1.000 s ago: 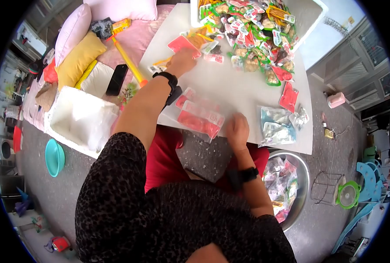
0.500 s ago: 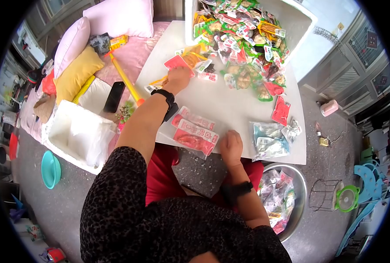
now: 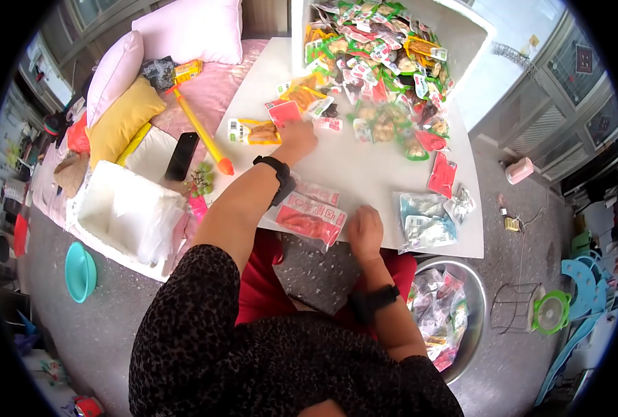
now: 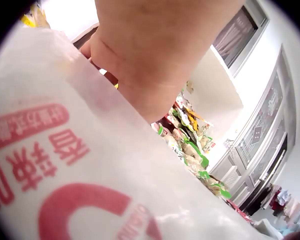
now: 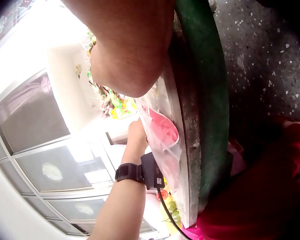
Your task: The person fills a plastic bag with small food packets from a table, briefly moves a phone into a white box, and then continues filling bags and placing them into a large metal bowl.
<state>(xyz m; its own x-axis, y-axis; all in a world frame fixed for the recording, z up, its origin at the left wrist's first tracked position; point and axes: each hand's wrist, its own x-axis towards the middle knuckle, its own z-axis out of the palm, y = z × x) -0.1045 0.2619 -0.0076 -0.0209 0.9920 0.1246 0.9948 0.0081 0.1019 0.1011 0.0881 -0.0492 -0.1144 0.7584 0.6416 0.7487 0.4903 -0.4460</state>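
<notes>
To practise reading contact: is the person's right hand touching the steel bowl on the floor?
Apart. The head view shows the right hand at the edge of the table, with a clear gap to the steel bowl.

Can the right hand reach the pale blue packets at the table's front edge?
Probably yes: the right hand lies curled at that edge, the pale blue packets sit just to its right, and only bare tabletop lies between them.

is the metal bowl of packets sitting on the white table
No, the metal bowl sits on the speckled floor at the person's right, below the edge of the white table.
</notes>
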